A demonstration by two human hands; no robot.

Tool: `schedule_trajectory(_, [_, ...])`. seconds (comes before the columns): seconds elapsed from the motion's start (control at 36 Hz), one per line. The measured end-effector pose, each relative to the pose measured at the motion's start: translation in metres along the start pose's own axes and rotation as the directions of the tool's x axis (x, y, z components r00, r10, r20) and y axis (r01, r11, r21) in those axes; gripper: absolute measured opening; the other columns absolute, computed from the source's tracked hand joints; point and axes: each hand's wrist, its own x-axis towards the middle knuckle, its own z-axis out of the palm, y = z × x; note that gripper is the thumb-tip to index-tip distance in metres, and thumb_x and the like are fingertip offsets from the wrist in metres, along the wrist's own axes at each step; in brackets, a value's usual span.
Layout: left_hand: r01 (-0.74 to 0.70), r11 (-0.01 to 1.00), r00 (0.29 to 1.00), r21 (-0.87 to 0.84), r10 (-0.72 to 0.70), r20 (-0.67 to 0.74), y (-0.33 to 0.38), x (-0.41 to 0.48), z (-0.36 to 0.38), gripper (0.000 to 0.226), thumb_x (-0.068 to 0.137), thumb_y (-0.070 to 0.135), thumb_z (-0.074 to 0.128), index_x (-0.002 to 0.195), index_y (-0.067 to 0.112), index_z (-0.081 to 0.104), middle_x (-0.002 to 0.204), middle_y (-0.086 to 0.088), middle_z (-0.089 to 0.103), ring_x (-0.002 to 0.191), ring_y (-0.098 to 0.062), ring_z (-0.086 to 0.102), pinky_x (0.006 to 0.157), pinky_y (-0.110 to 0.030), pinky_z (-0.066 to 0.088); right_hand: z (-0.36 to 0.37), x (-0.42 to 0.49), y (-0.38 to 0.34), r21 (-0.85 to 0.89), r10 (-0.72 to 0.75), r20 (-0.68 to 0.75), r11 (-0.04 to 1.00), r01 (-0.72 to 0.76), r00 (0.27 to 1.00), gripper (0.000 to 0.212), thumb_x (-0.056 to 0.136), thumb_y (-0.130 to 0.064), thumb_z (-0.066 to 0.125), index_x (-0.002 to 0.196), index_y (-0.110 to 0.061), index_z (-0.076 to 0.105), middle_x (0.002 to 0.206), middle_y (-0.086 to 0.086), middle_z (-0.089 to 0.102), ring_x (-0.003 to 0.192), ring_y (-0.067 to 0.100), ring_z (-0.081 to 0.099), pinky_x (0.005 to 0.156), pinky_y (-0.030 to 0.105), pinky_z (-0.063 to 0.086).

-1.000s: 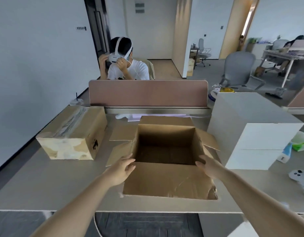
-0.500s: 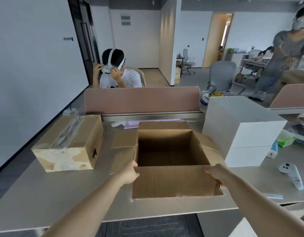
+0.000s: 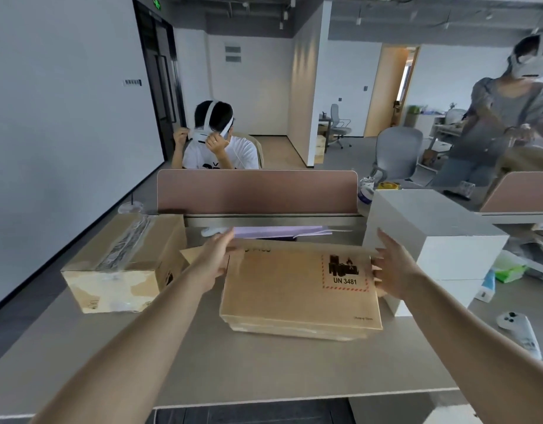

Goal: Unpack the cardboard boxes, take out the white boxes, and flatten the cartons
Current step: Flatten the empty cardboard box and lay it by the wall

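The brown carton (image 3: 294, 289) lies on the desk (image 3: 233, 368) with a broad panel facing up, printed with a red-bordered "UN 3481" label. Folded layers of cardboard show under its near edge. My left hand (image 3: 215, 260) rests at the carton's far left corner, fingers stretched along the far edge. My right hand (image 3: 392, 270) touches the carton's right edge with its fingers spread. Just right of it stands a stack of white boxes (image 3: 435, 240). A second carton (image 3: 126, 264), taped shut, sits at the left.
A pink divider panel (image 3: 258, 191) runs along the desk's far edge, with a seated person behind it. Another person stands at the far right. A white controller (image 3: 521, 330), a blue-and-white bottle (image 3: 485, 286) and a green packet (image 3: 508, 270) lie at the right.
The carton stood upright and open with my hands on its near rim. It has since gone over, its labelled panel now up, and my hands have shifted to its far left corner and right edge.
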Motion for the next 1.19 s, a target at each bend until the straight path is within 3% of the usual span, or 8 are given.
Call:
schedule_trajectory(0.17, [0.046, 0.992, 0.997, -0.122, -0.038, 0.066, -0.01, -0.005, -0.004, 0.068, 0.095, 0.066, 0.025, 0.148, 0.024, 0.034, 0.152, 0.005, 0.037, 0.139, -0.019, 0.033, 0.115, -0.053, 0.022, 0.001, 0.007, 0.019, 0.111, -0.05, 0.112, 0.993, 0.037, 0.993, 0.052, 0.098, -0.057, 0.027, 0.113, -0.016, 0.055, 0.112, 0.011, 0.062, 0.102, 0.029, 0.057, 0.084, 0.045, 0.043])
schedule_trajectory(0.28, [0.13, 0.991, 0.984, -0.033, -0.125, 0.126, -0.035, -0.006, -0.007, 0.038, 0.095, 0.058, 0.042, 0.114, 0.031, 0.061, 0.129, 0.0, 0.057, 0.117, -0.021, 0.052, 0.107, -0.047, 0.035, -0.006, 0.021, 0.047, -0.044, 0.038, 0.036, 0.998, -0.036, 0.999, 0.038, 0.099, -0.042, 0.043, 0.117, -0.012, 0.059, 0.106, 0.012, 0.065, 0.094, 0.028, 0.062, 0.077, 0.044, 0.054])
schedule_trajectory(0.44, [0.312, 0.943, 0.943, 0.114, -0.322, 0.084, -0.08, -0.002, -0.013, 0.076, 0.086, 0.069, 0.046, 0.148, 0.026, 0.034, 0.151, -0.005, 0.038, 0.132, -0.028, 0.043, 0.111, -0.053, 0.03, -0.022, 0.033, 0.077, -0.15, 0.131, 0.07, 0.982, -0.119, 0.989, 0.085, 0.069, -0.078, 0.058, 0.138, -0.032, 0.044, 0.14, -0.002, 0.05, 0.132, 0.024, 0.043, 0.114, 0.05, 0.024])
schedule_trajectory(0.5, [0.303, 0.943, 0.943, 0.137, -0.318, 0.104, -0.08, -0.005, -0.008, 0.076, 0.088, 0.069, 0.042, 0.15, 0.027, 0.03, 0.154, -0.003, 0.034, 0.132, -0.028, 0.043, 0.115, -0.052, 0.023, -0.015, 0.03, 0.074, -0.13, 0.081, 0.117, 0.989, -0.065, 0.99, 0.067, 0.076, -0.07, 0.057, 0.128, -0.03, 0.055, 0.13, 0.001, 0.059, 0.123, 0.026, 0.051, 0.111, 0.049, 0.031])
schedule_trajectory(0.69, [0.106, 0.973, 0.985, 0.207, -0.131, 0.109, -0.056, 0.001, -0.01, 0.092, 0.074, 0.088, 0.037, 0.15, 0.035, 0.031, 0.157, 0.009, 0.028, 0.144, -0.017, 0.026, 0.118, -0.049, 0.009, -0.003, 0.029, 0.052, -0.005, -0.073, 0.037, 0.997, 0.073, 0.997, 0.035, 0.092, -0.041, 0.055, 0.115, -0.014, 0.059, 0.107, 0.007, 0.066, 0.098, 0.024, 0.061, 0.08, 0.032, 0.048])
schedule_trajectory(0.92, [-0.144, 0.989, 0.989, -0.015, 0.144, -0.016, -0.01, 0.019, -0.023, 0.053, 0.089, 0.059, 0.05, 0.139, 0.04, 0.046, 0.141, 0.021, 0.045, 0.134, -0.012, 0.037, 0.115, -0.047, 0.019, 0.003, 0.025, 0.016, -0.072, -0.316, -0.02, 0.947, 0.314, 0.949, 0.022, 0.095, -0.015, 0.053, 0.116, -0.018, 0.062, 0.113, -0.002, 0.061, 0.116, 0.015, 0.052, 0.103, 0.03, 0.037])
schedule_trajectory(1.08, [-0.199, 0.954, 0.98, 0.224, 0.198, 0.027, -0.008, 0.026, -0.019, 0.05, 0.1, 0.034, 0.048, 0.146, 0.044, 0.031, 0.137, 0.01, 0.05, 0.101, -0.011, 0.055, 0.074, -0.028, 0.041, 0.024, 0.029, 0.018, 0.011, -0.31, 0.138, 0.95, 0.311, 0.941, 0.03, 0.101, -0.018, 0.045, 0.121, -0.036, 0.058, 0.1, -0.003, 0.069, 0.085, 0.015, 0.065, 0.078, 0.036, 0.053])
schedule_trajectory(1.19, [-0.161, 0.95, 0.986, 0.266, 0.168, -0.006, -0.022, 0.033, -0.021, 0.062, 0.098, 0.029, 0.054, 0.149, 0.047, 0.022, 0.152, 0.011, 0.035, 0.125, -0.012, 0.048, 0.099, -0.033, 0.044, 0.028, 0.046, 0.024, -0.074, -0.328, 0.133, 0.938, 0.339, 0.935, 0.03, 0.101, -0.025, 0.046, 0.128, -0.034, 0.053, 0.105, -0.002, 0.063, 0.091, 0.014, 0.059, 0.087, 0.035, 0.048])
